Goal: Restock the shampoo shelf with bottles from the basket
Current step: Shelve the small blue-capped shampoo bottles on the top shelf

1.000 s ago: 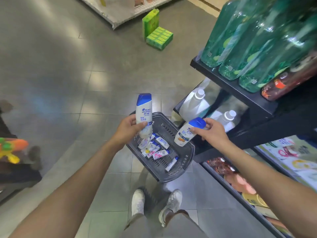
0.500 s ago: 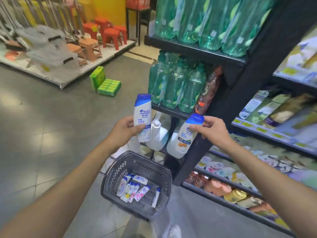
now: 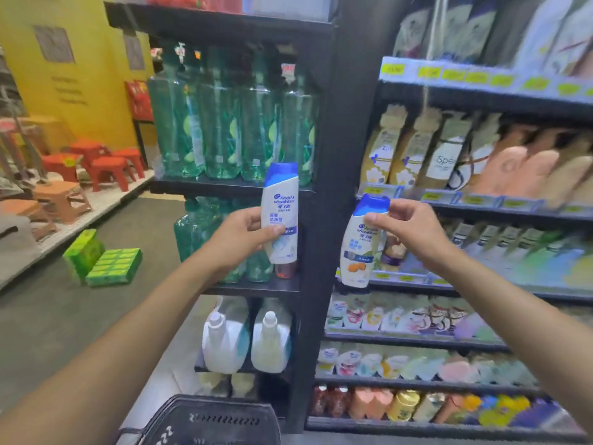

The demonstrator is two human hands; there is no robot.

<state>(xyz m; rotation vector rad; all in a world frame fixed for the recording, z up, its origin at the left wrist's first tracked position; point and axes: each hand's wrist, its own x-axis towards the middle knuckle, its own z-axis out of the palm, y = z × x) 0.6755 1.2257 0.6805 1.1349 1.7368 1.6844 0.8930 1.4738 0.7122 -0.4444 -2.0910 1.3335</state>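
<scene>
— Left grip?
— Closed round upright white blue-capped plastic shampoo bottle, label outward, likely for checking.
— Right grip?
— Pinching blue cap of second white bottle, hung before right shelf, seemingly for slotting.

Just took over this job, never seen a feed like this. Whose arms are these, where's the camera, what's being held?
No machine here: a person works bare-handed, and the only camera sits on their head, looking forward and down, so the arms are their own. The left hand grips a white, blue-capped shampoo bottle by its body; the right hand pinches a second bottle near its cap. Both are in the air before the shelves, not yet set down. The rim of the basket shows at the bottom edge. Green bottles fill the black rack on the left.
</scene>
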